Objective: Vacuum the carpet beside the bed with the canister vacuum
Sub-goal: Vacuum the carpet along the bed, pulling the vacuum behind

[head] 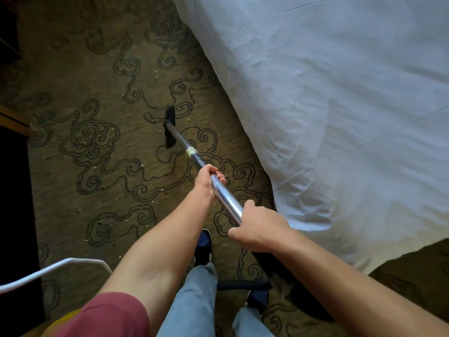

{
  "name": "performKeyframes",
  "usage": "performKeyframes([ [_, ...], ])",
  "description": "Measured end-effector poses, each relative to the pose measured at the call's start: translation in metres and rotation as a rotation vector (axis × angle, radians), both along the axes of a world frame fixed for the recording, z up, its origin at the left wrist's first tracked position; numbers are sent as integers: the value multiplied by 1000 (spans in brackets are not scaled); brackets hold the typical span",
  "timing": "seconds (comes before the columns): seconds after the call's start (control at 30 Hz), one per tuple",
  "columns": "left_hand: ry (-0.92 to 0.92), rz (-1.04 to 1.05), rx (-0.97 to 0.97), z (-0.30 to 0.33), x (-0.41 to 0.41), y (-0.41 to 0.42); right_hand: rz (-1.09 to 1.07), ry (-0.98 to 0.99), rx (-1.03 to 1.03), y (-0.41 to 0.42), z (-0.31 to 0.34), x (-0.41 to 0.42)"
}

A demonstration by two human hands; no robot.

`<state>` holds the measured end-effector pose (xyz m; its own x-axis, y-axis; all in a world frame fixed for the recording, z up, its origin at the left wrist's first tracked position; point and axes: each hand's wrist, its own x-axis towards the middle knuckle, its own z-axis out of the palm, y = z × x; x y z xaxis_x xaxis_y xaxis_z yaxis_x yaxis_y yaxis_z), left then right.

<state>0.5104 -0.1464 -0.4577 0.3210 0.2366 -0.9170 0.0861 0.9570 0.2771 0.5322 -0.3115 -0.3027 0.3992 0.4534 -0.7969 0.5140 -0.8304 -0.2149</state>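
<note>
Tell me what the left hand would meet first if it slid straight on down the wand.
Probably the yellowish band on the wand, then the floor head. Depth is unclear.

Legible text: none. One label only, a yellowish band wrapped around the dark lower section of the vacuum wand; any print on it is too small and blurred to read. No brand, number or sign can be made out on any other surface in the head view.
</note>
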Motion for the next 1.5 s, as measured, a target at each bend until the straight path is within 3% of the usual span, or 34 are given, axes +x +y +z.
performKeyframes([
  [0.1,-122,81,-55,3,-1,-2,-389,580,4,-9,1,11],
  [0.17,-131,70,-59,5,1,-6,-563,743,27,-16,0,10],
  [0.3,-20,-72,-10,7,9,-12,-575,579,95,-13,4,3],
  [0.43,191,-241,163,1,21,-16,-254,168,-16,-10,8,-2],
  [0.5,292,-325,266,-9,27,-18,-201,105,-60,-12,0,-6],
  [0.7,466,-454,415,-36,29,-2,-395,213,-59,-4,-37,-23],
  [0.77,410,-419,345,-45,27,10,-458,245,-31,11,-49,-18],
  [0.9,167,-205,26,-60,13,20,-589,374,-18,34,-67,-4],
  [1.0,119,-170,-51,-63,11,19,-634,480,-33,36,-69,0],
  [1.5,340,-218,139,-47,-16,27,-878,928,-7,34,-49,-22],
])
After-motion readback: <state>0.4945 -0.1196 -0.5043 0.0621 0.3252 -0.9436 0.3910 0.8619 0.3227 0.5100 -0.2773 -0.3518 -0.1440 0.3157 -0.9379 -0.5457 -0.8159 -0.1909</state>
